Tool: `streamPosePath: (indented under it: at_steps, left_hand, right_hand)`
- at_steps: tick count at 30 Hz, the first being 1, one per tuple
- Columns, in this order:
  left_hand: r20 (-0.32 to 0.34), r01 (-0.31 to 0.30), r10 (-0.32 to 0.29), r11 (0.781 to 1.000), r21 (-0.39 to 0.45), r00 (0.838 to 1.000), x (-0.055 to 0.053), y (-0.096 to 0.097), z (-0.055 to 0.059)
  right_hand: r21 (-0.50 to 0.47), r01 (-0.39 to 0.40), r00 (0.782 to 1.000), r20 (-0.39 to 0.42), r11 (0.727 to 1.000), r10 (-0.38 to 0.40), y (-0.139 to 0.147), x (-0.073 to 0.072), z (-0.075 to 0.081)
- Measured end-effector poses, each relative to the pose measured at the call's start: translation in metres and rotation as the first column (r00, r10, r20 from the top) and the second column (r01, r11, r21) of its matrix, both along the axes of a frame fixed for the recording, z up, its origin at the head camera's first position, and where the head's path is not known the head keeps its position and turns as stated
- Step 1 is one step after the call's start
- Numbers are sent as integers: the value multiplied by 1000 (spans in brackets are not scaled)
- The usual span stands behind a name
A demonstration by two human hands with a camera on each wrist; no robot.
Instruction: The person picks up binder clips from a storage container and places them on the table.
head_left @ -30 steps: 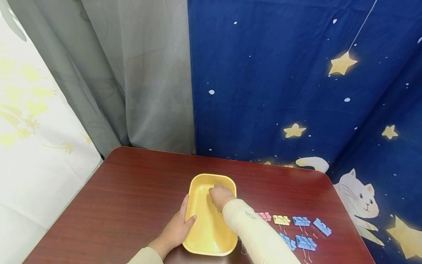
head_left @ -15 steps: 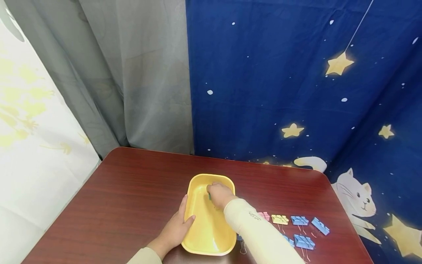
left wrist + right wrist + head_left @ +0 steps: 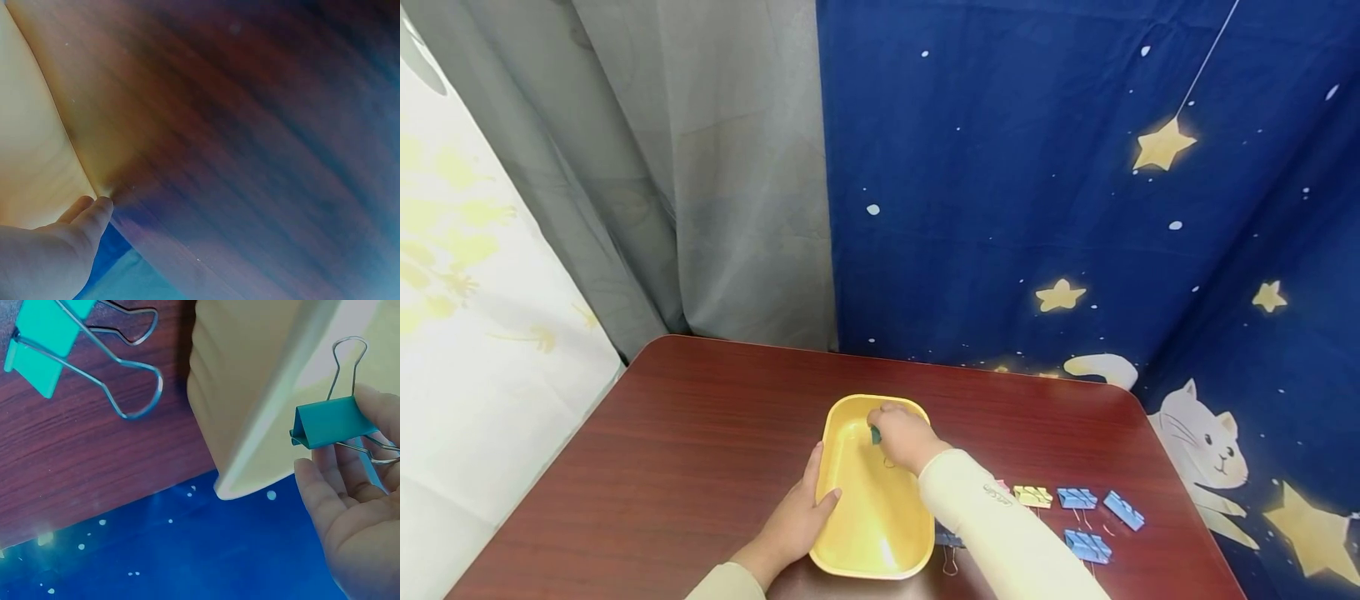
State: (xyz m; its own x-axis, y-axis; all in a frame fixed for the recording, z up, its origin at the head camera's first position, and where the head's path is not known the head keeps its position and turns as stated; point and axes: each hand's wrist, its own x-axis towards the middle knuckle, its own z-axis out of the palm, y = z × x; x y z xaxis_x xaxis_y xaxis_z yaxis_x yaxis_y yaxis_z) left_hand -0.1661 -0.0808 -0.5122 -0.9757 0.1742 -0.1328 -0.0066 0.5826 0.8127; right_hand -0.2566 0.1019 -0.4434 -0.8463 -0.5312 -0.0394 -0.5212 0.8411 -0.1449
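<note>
A yellow tray (image 3: 872, 533) stands on the table, and my left hand (image 3: 793, 521) holds its left side, thumb over the rim and fingers along the outer wall. In the left wrist view, fingertips (image 3: 103, 203) meet the tray's edge. Over the tray's far part, my right hand (image 3: 906, 435) pinches a dark green binder clip (image 3: 331, 422) between thumb and fingers. Its wire handles stick out, one upward and one toward the palm. In the head view only a small piece of this clip (image 3: 876, 435) shows beneath the fingers.
Right of the tray lie several blue binder clips (image 3: 1077, 498), a yellow binder clip (image 3: 1033, 497) and a partly hidden pink one. Another clip (image 3: 950, 540) sits close against the tray's right side. My right sleeve covers part of this area. Curtains hang behind the table (image 3: 715, 433).
My right hand has risen and shifted slightly left over the tray, and the green binder clip has come into sight in it. My left hand stays on the tray's side. The view has turned slightly right.
</note>
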Motion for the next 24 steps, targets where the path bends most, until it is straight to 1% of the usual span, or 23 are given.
streamPosePath:
  at_steps: [5,10,17,24]
  left_hand:
    - [0,3,-3,1000,1,1000,0,0,1]
    - [2,1,-1,1000,14,1000,1,0,1]
    - [5,-2,2,1000,17,1000,1,1,1]
    - [-9,-8,8,1000,7,1000,1,1,0]
  right_hand:
    - [-21,-13,999,-46,1000,12,3,3,6]
    - [-59,-6,999,-52,998,3,6,8,14]
    - [-99,-40,993,-112,994,29,12,15,22]
    - [-136,-47,993,-117,990,31,18,22,28]
